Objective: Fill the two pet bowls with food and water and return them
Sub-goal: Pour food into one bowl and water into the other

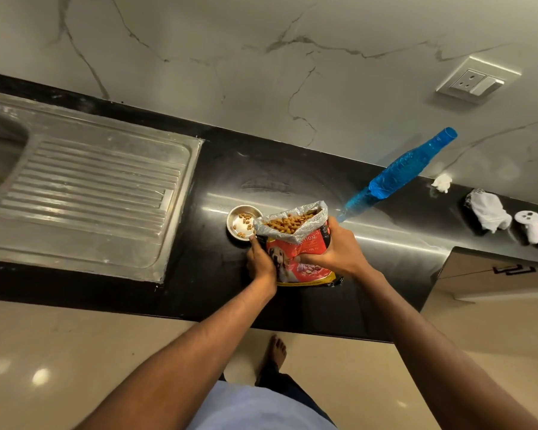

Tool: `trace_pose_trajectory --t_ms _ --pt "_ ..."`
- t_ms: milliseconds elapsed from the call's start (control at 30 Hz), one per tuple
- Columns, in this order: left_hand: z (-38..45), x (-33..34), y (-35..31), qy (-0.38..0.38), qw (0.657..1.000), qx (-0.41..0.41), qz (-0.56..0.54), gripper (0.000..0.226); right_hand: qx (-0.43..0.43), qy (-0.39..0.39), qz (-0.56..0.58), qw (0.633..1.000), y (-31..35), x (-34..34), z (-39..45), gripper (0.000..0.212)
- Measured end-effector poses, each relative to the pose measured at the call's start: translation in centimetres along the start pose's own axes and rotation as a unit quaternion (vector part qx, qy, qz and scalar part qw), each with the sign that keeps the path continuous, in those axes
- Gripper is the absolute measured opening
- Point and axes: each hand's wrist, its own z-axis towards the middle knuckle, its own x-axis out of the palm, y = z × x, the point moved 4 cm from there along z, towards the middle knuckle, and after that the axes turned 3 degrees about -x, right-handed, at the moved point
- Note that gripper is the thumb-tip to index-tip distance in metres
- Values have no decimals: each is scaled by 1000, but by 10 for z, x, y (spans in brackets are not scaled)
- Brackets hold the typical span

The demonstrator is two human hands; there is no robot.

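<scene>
Head view looks down on a black worktop (205, 274); both hands clasp a red pet food bag (295, 243) standing open on it; the left hand (261, 259) curls round the bag's left side, fingers wrapped on the foil edge, its grip grasping the bag; the right hand (336, 249) holds the right side, thumb across the front, likewise grasping; brown kibble (289, 223) fills the open mouth; the front shows a dog's picture and letters ending "ITION", the rest too small to read; a small steel bowl (243, 223) sits just left of the bag's mouth, touching or nearly so, with a few kibbles inside; a blue bottle (398, 169) stands behind on the right; a steel sink drainboard (87, 187) lies to the left.
</scene>
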Motion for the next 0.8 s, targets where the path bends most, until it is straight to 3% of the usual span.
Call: trace_pose_trajectory --t_ms 100,267,400,800 --pt "0 -3 0 -8 1000 -1 25 66 6 12 6 1000 -1 1 2 104" --pt "0 -4 0 -16 1000 -4 25 66 0 19 15 1000 3 1 3 117" --pt "-2 -6 -1 -29 999 -4 38 67 2 21 -3 1000 1 4 5 106" --pt "-2 -5 0 -6 999 0 36 69 -4 1 -18 1000 -3 6 2 101"
